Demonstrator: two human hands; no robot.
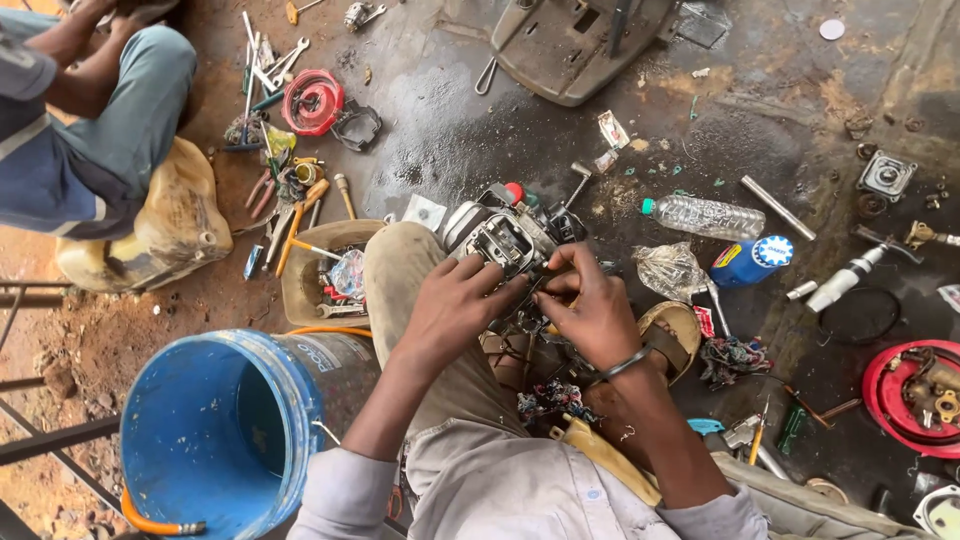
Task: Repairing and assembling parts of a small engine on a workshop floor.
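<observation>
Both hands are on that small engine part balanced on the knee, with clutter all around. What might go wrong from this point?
The metal engine part rests on the knee, steadied by the left hand while the right hand works at its edge; it may slip off. Anything small coming loose could vanish among the debris on the oily floor. The plastic bottle and blue can lie close by the right elbow's path and could get knocked.

Soft, even daylight is falling across the whole scene, casting only faint shadows. The wet floor (pixel 470 110) is glinting with pale glare (strongest near the top centre). Edges are bowing slightly from the wide lens; focus is holding sharp throughout.
</observation>
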